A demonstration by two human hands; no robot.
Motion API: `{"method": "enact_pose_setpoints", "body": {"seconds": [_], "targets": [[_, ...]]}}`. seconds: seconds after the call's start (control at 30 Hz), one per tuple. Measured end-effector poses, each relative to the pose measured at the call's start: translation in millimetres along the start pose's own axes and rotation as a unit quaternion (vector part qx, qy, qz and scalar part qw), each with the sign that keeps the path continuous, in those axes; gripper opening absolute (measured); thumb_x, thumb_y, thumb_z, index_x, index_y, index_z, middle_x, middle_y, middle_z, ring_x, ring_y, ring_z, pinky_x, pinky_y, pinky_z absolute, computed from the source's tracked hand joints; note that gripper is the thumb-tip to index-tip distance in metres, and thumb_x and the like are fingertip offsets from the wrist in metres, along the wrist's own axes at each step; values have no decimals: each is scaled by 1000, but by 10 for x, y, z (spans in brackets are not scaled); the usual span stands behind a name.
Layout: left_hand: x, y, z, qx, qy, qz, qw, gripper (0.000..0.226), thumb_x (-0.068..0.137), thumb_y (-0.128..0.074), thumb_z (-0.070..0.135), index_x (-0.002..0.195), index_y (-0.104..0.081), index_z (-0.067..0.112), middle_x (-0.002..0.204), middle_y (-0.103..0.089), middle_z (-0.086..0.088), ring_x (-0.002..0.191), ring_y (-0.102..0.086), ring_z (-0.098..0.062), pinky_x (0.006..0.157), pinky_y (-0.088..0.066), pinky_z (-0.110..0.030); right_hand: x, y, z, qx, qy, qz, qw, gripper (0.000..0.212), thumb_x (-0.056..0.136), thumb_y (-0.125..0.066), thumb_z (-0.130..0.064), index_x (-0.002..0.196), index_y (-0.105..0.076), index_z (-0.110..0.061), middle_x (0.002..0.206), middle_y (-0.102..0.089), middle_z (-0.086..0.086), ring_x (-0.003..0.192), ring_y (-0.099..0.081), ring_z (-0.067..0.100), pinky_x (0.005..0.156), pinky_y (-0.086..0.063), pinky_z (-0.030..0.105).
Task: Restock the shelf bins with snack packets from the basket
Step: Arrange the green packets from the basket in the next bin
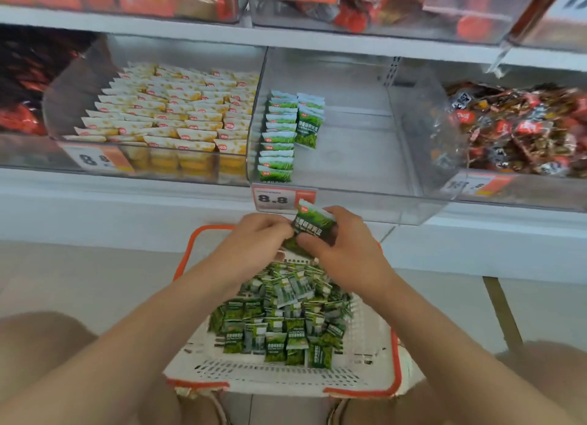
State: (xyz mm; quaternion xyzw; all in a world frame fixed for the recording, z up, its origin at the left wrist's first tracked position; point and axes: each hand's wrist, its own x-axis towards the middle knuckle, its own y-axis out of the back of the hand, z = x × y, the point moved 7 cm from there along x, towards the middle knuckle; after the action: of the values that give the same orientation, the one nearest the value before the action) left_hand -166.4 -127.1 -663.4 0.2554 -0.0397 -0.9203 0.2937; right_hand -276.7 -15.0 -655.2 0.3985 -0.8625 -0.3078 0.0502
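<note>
A white basket with an orange rim (pixel 374 358) sits on my lap, heaped with several green snack packets (pixel 286 310). Above its far edge, my left hand (pixel 254 237) and my right hand (pixel 346 243) both grip a small stack of green packets (pixel 313 226). Straight ahead is a clear shelf bin (pixel 359 145). It holds one neat row of green packets (pixel 277 138) along its left wall and a short second row (pixel 309 119) beside it. The rest of that bin's floor is bare.
A full bin of yellow-white packets (pixel 168 113) stands to the left, and a bin of red-brown packets (pixel 521 129) to the right. A price tag reading 8.8 (pixel 279 199) hangs on the middle bin's front. Red packets fill the shelf above (pixel 349 8).
</note>
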Motion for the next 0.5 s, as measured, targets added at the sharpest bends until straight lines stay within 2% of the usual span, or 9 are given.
{"method": "enact_pose_setpoints", "body": {"seconds": [0.07,0.1,0.17,0.23,0.3,0.37,0.43,0.5], "targets": [[-67,46,112,7,-37,7,999,22,99,-62,24,89,-80,34,97,-76,6,96,-71,-15,89,-61,-37,-21,29,-90,2,12,-5,1000,38,86,-80,-32,118,-62,-21,99,-73,-2,87,-70,17,78,-59,43],[-97,46,165,-2,-59,3,998,18,99,-63,25,98,-80,33,101,-76,6,99,-71,-15,86,-61,-36,-35,58,-156,-3,19,-2,1000,40,86,-81,-31,119,-62,-20,100,-72,-1,87,-70,17,80,-59,44],[-140,67,294,-26,-98,10,995,18,103,-63,21,111,-77,29,104,-77,6,101,-71,-15,79,-59,-28,-28,151,-252,38,27,19,999,40,85,-83,-27,119,-64,-21,98,-75,-2,87,-72,17,80,-60,40],[-138,109,432,-44,-123,31,991,21,104,-62,19,122,-73,21,108,-77,4,101,-72,-13,75,-57,-20,-31,259,-337,148,12,18,989,29,87,-82,-24,114,-70,-22,89,-77,-4,78,-73,11,72,-60,30],[-133,135,568,-54,-146,39,987,15,103,-65,20,116,-73,21,108,-77,2,100,-73,-12,77,-60,-21,-41,344,-422,214,3,10,977,13,92,-78,-27,104,-75,-23,80,-77,-7,71,-68,3,64,-54,20],[-125,155,668,-68,-158,39,984,10,100,-69,20,107,-71,27,104,-78,3,99,-74,-11,80,-63,-27,-3,444,-478,202,21,36,978,9,95,-74,-30,96,-78,-22,77,-76,-4,68,-65,6,65,-53,26],[-100,184,750,-47,-180,46,981,9,99,-71,22,107,-70,27,100,-78,5,94,-74,-11,78,-64,-30,52,543,-557,143,62,65,986,11,95,-74,-29,86,-76,-23,71,-74,-2,62,-62,13,60,-49,31],[-72,255,864,45,-243,96,964,9,98,-72,27,107,-72,26,96,-77,10,88,-72,-6,80,-61,-31,149,645,-619,81,89,97,988,22,93,-76,-27,73,-67,-25,57,-65,-10,50,-51,4,52,-38,23]]}}
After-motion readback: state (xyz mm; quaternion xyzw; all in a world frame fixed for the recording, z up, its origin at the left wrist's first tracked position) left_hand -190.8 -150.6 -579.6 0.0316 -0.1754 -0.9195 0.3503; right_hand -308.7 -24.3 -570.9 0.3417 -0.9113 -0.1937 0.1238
